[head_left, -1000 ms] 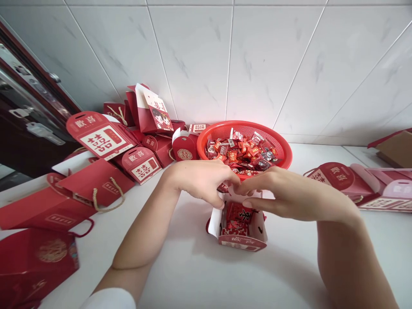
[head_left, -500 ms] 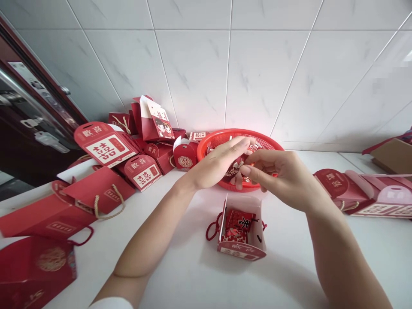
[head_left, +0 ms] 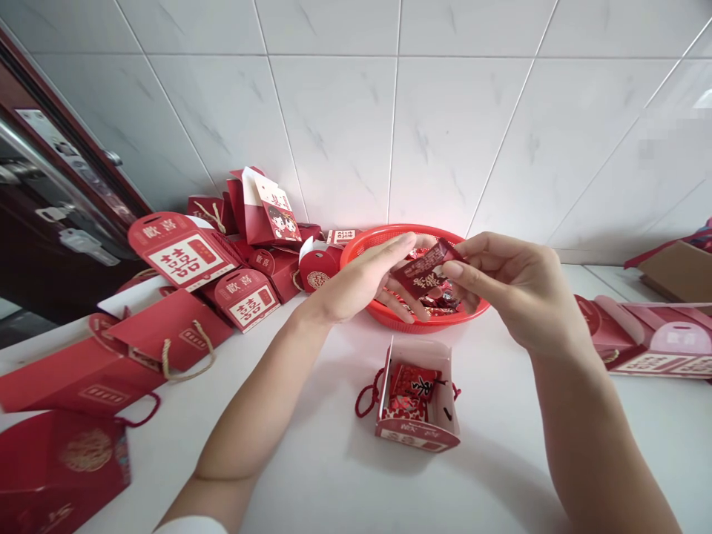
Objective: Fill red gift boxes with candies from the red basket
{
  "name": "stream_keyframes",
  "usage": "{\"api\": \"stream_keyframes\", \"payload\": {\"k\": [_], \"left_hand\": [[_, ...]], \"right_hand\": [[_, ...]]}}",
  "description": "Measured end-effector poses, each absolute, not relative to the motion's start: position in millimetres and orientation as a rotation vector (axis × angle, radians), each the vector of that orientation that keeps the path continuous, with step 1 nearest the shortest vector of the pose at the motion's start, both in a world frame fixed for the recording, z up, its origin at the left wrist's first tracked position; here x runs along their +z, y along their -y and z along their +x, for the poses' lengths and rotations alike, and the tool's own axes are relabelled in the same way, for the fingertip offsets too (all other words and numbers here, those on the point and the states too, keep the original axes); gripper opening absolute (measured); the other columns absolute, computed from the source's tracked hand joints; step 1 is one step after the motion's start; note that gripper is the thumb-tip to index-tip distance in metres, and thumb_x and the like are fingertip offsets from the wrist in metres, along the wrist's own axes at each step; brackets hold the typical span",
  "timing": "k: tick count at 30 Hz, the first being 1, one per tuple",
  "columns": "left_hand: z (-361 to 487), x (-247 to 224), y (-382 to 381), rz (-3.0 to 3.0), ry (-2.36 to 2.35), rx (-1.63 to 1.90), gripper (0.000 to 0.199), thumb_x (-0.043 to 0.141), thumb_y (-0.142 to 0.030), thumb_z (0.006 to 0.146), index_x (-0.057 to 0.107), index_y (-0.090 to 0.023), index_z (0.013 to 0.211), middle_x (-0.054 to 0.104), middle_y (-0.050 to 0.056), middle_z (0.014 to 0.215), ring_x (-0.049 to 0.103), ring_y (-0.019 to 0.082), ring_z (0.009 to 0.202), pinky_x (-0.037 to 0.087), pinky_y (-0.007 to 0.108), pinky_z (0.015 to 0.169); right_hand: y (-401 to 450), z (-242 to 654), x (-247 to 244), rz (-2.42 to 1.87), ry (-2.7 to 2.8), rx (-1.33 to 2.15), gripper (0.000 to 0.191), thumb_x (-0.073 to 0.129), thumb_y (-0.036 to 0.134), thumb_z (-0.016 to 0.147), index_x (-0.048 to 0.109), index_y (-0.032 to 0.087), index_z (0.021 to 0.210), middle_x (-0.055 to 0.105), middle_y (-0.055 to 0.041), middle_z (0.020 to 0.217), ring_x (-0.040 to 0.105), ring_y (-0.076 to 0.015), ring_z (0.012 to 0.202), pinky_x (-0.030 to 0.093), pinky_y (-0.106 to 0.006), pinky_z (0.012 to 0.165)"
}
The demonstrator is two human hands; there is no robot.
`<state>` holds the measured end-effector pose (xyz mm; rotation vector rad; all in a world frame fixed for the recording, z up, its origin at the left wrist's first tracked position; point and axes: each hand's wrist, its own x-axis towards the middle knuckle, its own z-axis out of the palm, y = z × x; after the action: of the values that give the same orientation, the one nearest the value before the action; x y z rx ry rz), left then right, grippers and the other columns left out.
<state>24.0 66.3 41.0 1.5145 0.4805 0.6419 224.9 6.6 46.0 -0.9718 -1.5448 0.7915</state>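
A dark red candy packet (head_left: 421, 273) is pinched between the thumb and fingers of my right hand (head_left: 515, 285), above the red basket (head_left: 478, 297). My left hand (head_left: 370, 278) is beside the packet on its left, with its fingers spread; no grip on the packet shows. Wrapped sweets (head_left: 445, 300) lie in the basket under both hands. Nearer to me, an open red and white box (head_left: 417, 437) stands on the white surface with red packets (head_left: 414, 384) inside and red cord loops at its sides.
Red gift boxes and bags (head_left: 189, 252) are piled on the left, some with rope handles. More red boxes (head_left: 656, 337) and a brown carton (head_left: 678, 271) sit at the right. A tiled wall (head_left: 334, 133) rises behind, and a door with keys (head_left: 83, 241) is at the far left.
My right hand has moved a little right and up, with the packet showing more clearly. The fingers of my left hand are spread wider and apart from my right hand.
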Motion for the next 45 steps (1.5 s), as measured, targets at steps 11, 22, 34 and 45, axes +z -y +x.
{"api": "stream_keyframes", "payload": {"k": [11, 22, 34, 45], "left_hand": [[23.2, 46.5, -60.3, 1.593, -0.588, 0.946, 0.041, 0.085, -0.028, 0.078, 0.071, -0.018, 0.115, 0.073, 0.005, 0.105, 0.063, 0.009, 0.063, 0.057, 0.023, 0.056], [24.7, 43.4, -57.1, 1.873, -0.643, 1.155, 0.038, 0.083, -0.030, 0.081, 0.074, -0.017, 0.116, 0.075, 0.009, 0.120, 0.072, 0.022, 0.100, 0.062, 0.031, 0.084], [20.5, 46.8, -56.9, 1.951, -0.577, 0.936, 0.035, 0.081, -0.030, 0.084, 0.075, -0.018, 0.116, 0.078, 0.008, 0.117, 0.075, 0.023, 0.099, 0.064, 0.033, 0.084], [20.4, 45.8, -57.5, 1.904, -0.554, 0.942, 0.041, 0.084, -0.029, 0.081, 0.075, -0.017, 0.119, 0.080, 0.008, 0.110, 0.075, 0.025, 0.101, 0.064, 0.037, 0.088]], "right_hand": [[-9.8, 246.9, 49.5, -0.896, 1.534, 1.165, 0.033, 0.080, 0.025, 0.084, 0.071, 0.022, 0.115, 0.078, -0.0042, 0.088, 0.072, -0.0183, 0.072, 0.061, -0.035, 0.072], [-14.8, 250.9, 45.0, -0.911, 1.560, 1.201, 0.021, 0.085, 0.028, 0.080, 0.078, 0.020, 0.098, 0.080, -0.0050, 0.085, 0.076, -0.0197, 0.076, 0.063, -0.034, 0.074], [-18.4, 249.6, 41.9, -0.879, 1.573, 1.128, 0.021, 0.094, 0.034, 0.071, 0.079, 0.019, 0.072, 0.075, -0.0036, 0.066, 0.072, -0.0167, 0.060, 0.059, -0.029, 0.059], [-17.3, 245.5, 44.0, -0.922, 1.526, 1.123, 0.027, 0.093, 0.039, 0.071, 0.079, 0.019, 0.084, 0.074, -0.0024, 0.068, 0.069, -0.0164, 0.062, 0.059, -0.031, 0.061]]}}
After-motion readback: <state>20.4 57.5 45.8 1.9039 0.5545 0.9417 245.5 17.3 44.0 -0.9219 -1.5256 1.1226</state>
